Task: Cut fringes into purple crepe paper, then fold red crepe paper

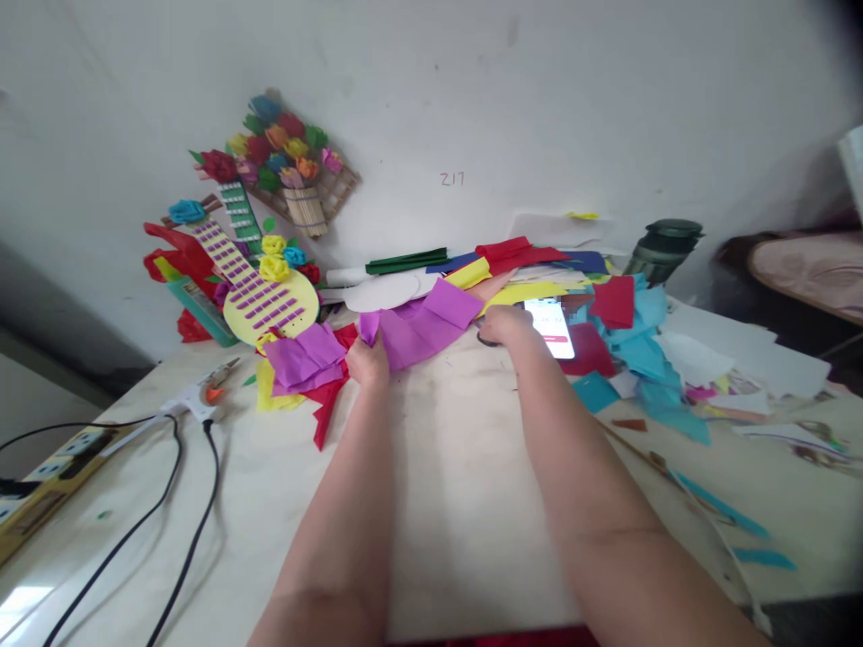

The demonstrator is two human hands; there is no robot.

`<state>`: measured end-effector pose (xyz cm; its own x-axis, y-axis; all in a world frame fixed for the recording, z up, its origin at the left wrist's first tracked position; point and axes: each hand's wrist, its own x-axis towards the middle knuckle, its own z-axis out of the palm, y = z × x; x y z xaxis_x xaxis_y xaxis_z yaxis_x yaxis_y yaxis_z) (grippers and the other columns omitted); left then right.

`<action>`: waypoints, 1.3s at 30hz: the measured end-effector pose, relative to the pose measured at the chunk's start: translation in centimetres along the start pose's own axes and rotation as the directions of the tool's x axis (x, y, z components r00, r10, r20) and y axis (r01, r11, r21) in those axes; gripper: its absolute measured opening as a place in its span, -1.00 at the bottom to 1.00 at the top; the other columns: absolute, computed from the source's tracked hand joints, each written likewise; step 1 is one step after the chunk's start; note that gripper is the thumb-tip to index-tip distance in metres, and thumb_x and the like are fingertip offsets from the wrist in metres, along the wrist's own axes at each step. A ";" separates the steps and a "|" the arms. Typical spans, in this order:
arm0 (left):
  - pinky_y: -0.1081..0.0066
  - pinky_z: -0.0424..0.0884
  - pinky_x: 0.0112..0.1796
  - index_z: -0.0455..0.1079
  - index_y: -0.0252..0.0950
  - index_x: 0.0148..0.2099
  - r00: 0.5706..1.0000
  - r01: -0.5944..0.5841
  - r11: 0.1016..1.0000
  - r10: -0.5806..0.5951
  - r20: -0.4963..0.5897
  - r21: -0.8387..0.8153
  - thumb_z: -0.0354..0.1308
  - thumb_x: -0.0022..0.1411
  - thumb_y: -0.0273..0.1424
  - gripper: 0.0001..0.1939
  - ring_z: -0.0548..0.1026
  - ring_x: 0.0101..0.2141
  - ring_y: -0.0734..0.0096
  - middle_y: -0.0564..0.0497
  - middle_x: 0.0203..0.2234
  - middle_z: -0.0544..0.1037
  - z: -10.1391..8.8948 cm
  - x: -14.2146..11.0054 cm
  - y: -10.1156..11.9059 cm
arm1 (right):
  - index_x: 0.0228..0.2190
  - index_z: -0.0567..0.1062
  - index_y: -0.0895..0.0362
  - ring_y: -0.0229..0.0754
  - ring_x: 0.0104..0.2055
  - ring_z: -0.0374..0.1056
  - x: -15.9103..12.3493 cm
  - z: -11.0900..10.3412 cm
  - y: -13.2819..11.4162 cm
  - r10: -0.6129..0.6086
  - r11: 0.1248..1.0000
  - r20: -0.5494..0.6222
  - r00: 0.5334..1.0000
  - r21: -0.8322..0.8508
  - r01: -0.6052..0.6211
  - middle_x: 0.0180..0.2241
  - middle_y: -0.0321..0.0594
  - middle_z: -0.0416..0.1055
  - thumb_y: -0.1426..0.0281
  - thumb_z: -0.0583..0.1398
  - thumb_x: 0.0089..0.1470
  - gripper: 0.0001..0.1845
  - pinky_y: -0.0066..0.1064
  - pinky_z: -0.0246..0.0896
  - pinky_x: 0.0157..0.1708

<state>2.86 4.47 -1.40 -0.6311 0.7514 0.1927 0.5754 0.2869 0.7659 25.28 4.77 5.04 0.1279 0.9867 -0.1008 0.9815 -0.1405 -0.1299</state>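
My left hand (368, 359) is closed in a pinch on the near corner of a purple paper sheet (422, 325) that lies on the table. My right hand (507, 325) is curled, knuckles up, at the sheet's right side, beside a lit phone (554, 325). A dark looped thing peeks out under that hand; I cannot make out what it is. More crumpled purple paper (305, 358) lies left of my left hand, over red and yellow scraps.
A yellow paper guitar (260, 289) and a paper flower basket (297, 171) lean on the wall. Coloured paper scraps (640, 346) pile at the right, near a dark green bottle (664, 247). A glue gun (202, 395), cables and a power strip (60, 454) lie left.
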 end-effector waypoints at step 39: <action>0.38 0.34 -0.41 0.38 -0.37 -0.39 0.981 0.170 0.850 -0.193 0.004 -0.499 0.14 0.02 -0.11 -0.63 0.43 -0.49 0.37 -0.01 -0.60 0.41 1.5 2.5 -1.8 | -0.38 0.53 0.12 -0.37 -0.72 0.11 -2.4 -0.1 -0.5 -0.727 0.525 0.313 0.611 0.827 0.200 -0.67 -0.26 0.38 0.16 0.16 -0.05 -0.69 -0.51 -0.19 -0.72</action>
<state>1.04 6.74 -3.18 -0.7282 0.6843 0.0383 0.1227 0.0751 0.9896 24.49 2.48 5.44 -0.6798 0.6794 -0.2761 0.4232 0.0560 -0.9043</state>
